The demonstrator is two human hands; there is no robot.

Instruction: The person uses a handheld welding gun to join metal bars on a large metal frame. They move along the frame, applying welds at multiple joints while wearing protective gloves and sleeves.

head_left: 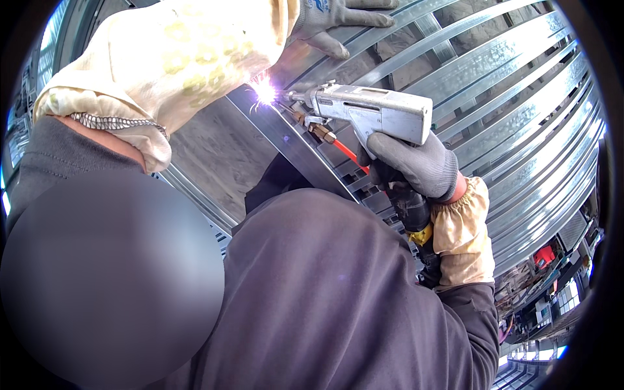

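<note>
My right hand, in a grey glove, is wrapped round the grip of a silver handheld welding gun. The gun's nozzle points left, and a bright violet-white glare with sparks burns at its tip, on a long metal bar. An orange-red hose with a brass fitting runs beneath the gun, and a thick black cable hangs under my right wrist. At the top, my left hand, also gloved, rests with fingers spread on the metal slats. A pale protective sleeve covers my left forearm, close beside the glare.
Rows of galvanized metal slats stretch across the upper right, with gaps between them. Cluttered equipment, including a red object, stands at the far right. My dark-clothed body fills the lower middle; a blurred round patch hides the lower left.
</note>
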